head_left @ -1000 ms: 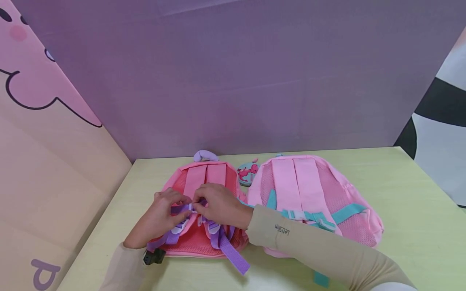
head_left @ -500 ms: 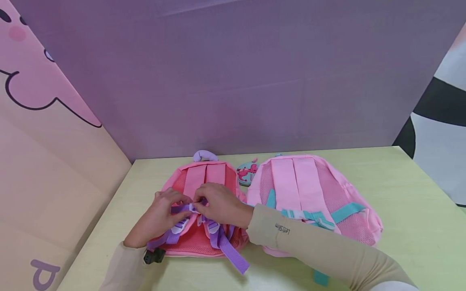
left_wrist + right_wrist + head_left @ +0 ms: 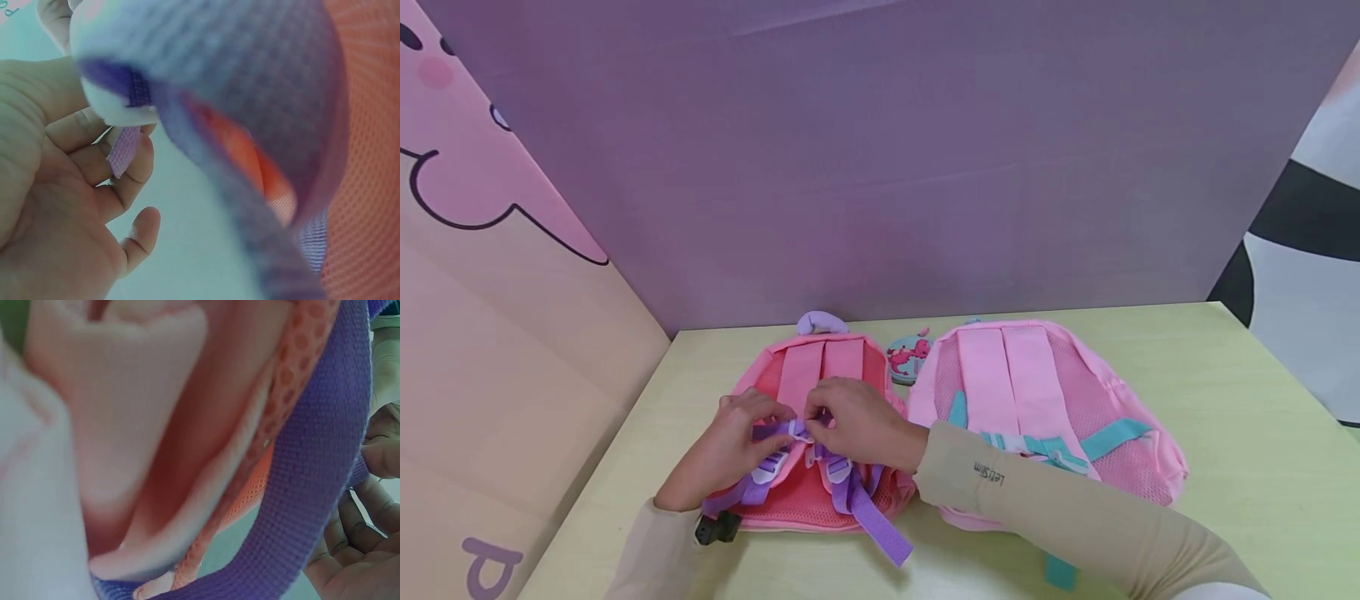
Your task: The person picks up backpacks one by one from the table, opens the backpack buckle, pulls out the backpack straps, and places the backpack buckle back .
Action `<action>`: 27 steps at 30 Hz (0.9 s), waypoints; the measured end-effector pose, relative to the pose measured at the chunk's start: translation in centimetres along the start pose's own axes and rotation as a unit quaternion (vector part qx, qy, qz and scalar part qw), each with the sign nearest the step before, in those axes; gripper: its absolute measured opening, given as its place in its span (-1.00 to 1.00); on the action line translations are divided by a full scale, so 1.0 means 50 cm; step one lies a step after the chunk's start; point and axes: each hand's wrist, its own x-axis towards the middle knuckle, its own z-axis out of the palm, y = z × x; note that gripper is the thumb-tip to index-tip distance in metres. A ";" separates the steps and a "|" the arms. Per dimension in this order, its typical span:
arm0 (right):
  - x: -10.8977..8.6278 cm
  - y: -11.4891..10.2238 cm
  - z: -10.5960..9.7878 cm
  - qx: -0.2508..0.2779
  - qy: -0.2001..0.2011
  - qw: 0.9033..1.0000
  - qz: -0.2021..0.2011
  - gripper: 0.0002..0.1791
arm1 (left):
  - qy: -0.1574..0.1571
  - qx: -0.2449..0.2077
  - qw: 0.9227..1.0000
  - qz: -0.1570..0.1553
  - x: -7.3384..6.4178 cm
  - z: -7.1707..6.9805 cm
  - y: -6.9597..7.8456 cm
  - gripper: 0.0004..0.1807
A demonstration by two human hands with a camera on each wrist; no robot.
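Observation:
A coral-pink backpack (image 3: 801,375) lies with its shoulder straps up. Over its middle, my left hand (image 3: 748,442) pinches a small white buckle (image 3: 796,428) on a purple strap, between thumb and forefinger. My right hand (image 3: 865,427) pinches the purple webbing just right of that buckle; its fingertips partly hide the webbing. Up close in the left wrist view, the white buckle (image 3: 115,106) sits at the fingers, a short purple strap end (image 3: 125,150) hanging below. A broad purple strap (image 3: 312,437) loops before the right hand (image 3: 356,550) in the right wrist view.
A lighter pink backpack (image 3: 1018,375) with teal straps (image 3: 1120,439) lies to the right, partly under the right sleeve (image 3: 1037,500). Between the bags sits a small teal round pouch (image 3: 908,358). A loose purple strap tail (image 3: 883,529) reaches the table (image 3: 1247,433). A purple panel (image 3: 925,167) stands behind.
The right hand has shifted slightly to the right, away from the white buckle, showing more of the strap between the hands. The left hand stays in place.

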 end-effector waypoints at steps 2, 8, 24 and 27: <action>0.000 0.000 0.001 0.000 -0.003 1.000 0.000 -0.96 | -0.001 0.001 1.000 0.004 0.000 0.000 0.000 -0.65; 0.006 -0.007 0.009 0.005 -0.017 1.000 0.002 -0.89 | -0.003 0.005 1.000 0.013 -0.001 0.001 -0.002 -0.65; 0.009 -0.009 0.016 0.004 -0.023 1.000 0.006 -0.93 | -0.006 -0.003 1.000 0.012 -0.002 0.000 -0.004 -0.65; 0.008 -0.010 0.012 0.005 -0.025 1.000 0.009 -0.93 | -0.006 -0.004 1.000 0.012 -0.003 -0.002 -0.004 -0.66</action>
